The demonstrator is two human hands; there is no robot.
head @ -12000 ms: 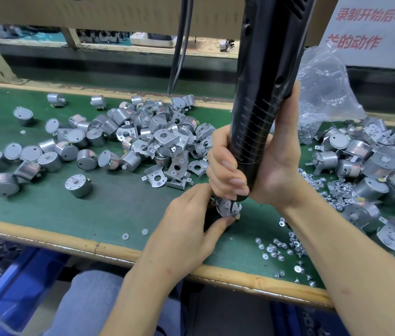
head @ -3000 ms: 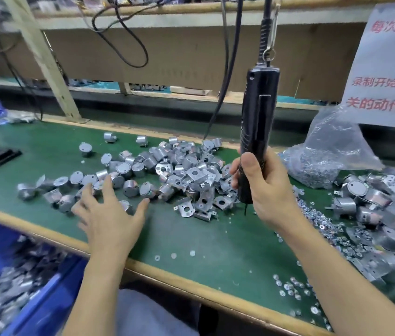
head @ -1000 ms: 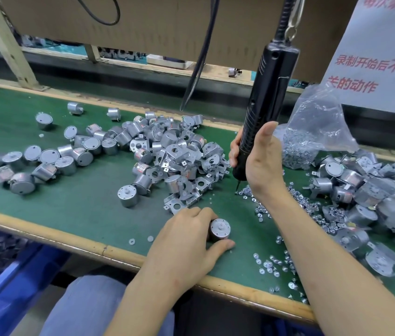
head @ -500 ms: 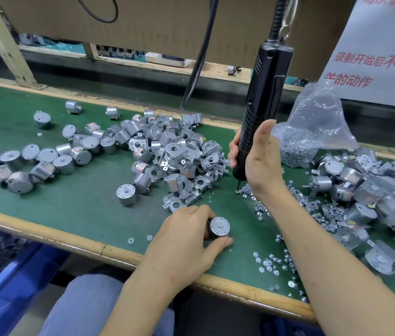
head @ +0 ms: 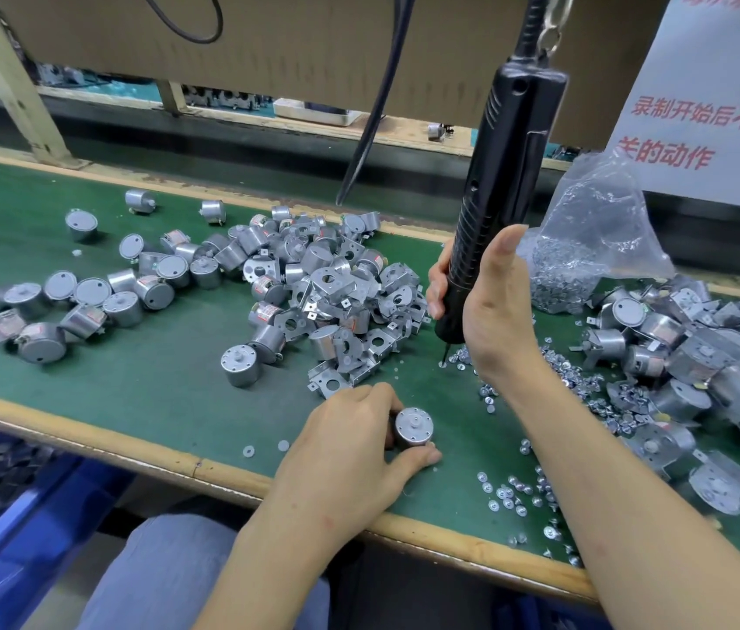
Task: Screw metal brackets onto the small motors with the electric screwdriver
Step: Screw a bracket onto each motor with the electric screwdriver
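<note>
My left hand [head: 350, 452] grips a motor [head: 413, 427] near the edge; right hand [head: 495, 311] wrapped round the screwdriver [head: 495, 193], tip on a screw [head: 443, 364].

1. Two hands: left hand [head: 345, 452] and right hand [head: 495, 311].
2. One electric screwdriver [head: 500, 188], gripped by the right hand.
3. One motor [head: 413, 427], held by the left hand.
4. One lone motor [head: 241, 363], standing apart in front of the middle heap [head: 336, 293].
5. Well over a dozen loose motors [head: 86, 293] at the left, overlapping too much for an exact count.
6. Two heaps: the middle heap of brackets and motors, and the right heap [head: 700, 356] of motors.
7. Dozens of screws [head: 502, 493], too small to count.
8. One plastic bag [head: 595, 229].
9. Two white discs [head: 248, 451] near the front edge.
10. One sign [head: 722, 75].
</note>
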